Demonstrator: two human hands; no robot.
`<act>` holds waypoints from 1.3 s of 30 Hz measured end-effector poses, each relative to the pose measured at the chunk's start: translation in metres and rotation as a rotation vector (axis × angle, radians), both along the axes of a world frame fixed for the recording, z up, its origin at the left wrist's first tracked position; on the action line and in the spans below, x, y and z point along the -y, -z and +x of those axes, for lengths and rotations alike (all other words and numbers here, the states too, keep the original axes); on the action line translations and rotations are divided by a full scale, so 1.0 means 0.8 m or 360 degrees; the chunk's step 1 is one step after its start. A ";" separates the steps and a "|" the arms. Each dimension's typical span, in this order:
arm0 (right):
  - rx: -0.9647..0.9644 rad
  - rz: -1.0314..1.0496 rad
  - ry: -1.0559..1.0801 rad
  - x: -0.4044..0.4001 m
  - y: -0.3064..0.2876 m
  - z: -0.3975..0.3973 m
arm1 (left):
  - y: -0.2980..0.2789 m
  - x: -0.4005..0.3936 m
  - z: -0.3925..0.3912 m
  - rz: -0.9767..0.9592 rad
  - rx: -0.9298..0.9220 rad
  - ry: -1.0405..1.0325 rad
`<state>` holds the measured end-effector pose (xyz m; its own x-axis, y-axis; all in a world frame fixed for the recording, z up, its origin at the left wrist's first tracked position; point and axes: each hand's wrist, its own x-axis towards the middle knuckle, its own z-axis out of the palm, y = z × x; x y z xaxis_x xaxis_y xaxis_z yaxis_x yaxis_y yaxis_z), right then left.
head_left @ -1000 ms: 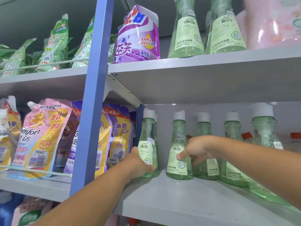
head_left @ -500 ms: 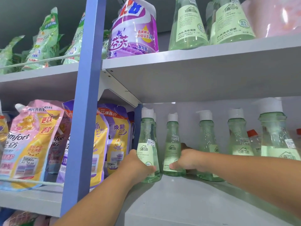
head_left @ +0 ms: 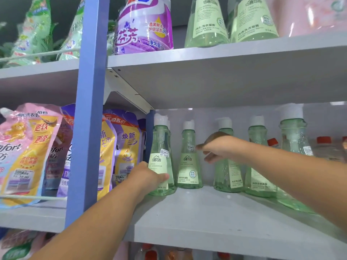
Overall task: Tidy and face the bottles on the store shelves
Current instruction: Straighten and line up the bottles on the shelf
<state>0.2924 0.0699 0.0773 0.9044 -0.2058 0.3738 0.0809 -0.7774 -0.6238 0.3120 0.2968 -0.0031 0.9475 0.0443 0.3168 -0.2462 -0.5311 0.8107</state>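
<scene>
Green-tinted bottles stand in a row on the grey shelf (head_left: 197,212), right of the blue upright (head_left: 88,109). Your left hand (head_left: 148,178) grips the leftmost bottle (head_left: 161,162) low on its body, thumb across the label. Just right stands the second bottle (head_left: 188,160). Your right hand (head_left: 218,149) hovers loosely open beside its neck, holding nothing.

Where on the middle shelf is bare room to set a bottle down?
The front of the gray shelf is bare, ahead of the green bottles. A small gap lies between the second bottle and third bottle. Crowded rightward and among the refill pouches.
</scene>
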 end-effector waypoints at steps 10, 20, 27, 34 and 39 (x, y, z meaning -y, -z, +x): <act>0.0630 -0.0322 0.0666 0.035 -0.029 -0.001 | -0.003 0.002 0.006 0.0017 -0.0028 -0.0059; -0.0018 0.0021 0.0427 0.041 0.024 -0.004 | 0.000 -0.003 0.005 0.0339 0.0069 -0.0073; 0.0117 -0.0254 0.0218 -0.024 0.031 -0.034 | -0.001 -0.002 0.001 0.0414 0.0048 -0.0038; -0.0196 -0.0158 -0.0012 -0.042 0.056 -0.040 | -0.004 0.000 -0.001 0.0402 -0.0027 -0.0032; -0.0052 -0.0066 -0.0080 -0.036 0.085 -0.037 | -0.007 0.003 -0.004 0.0409 -0.0047 -0.0050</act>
